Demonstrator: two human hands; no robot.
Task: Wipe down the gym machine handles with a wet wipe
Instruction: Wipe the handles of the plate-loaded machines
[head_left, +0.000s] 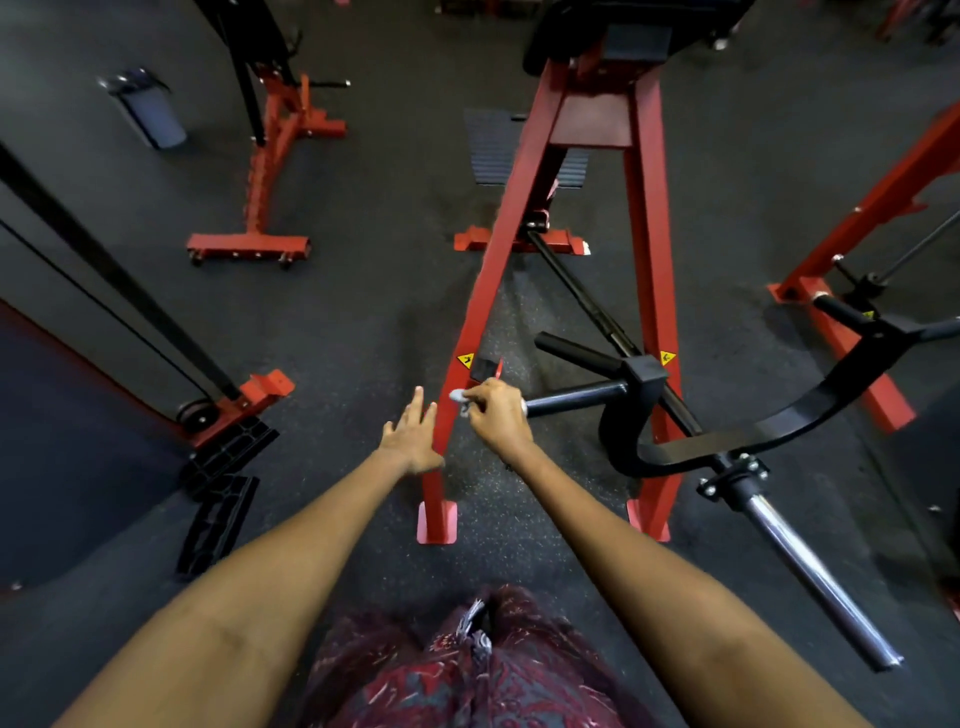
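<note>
Dark rubber gym floor (363, 322) under a red-framed machine (649, 249). Right hand (496, 415) pinches a wet wipe (460, 397) at the black handle's (576, 397) end; left hand (413, 439) hovers released, fingers straight.

Dim indoor light, overall underexposed; dark floor (363, 322) swallows detail. Light seems overhead, soft, shadows weak and diffuse. Spec highlight on chrome bar (810, 566) lower right, slight glare on red frame (483, 291). Strong wide-angle distortion: straight rails bow near edges, forearms stretched at bottom. Centre reasonably sharp, top and far corners soft/smeared, bin (148, 106) top left blurry. Some compression noise in dark areas.
</note>
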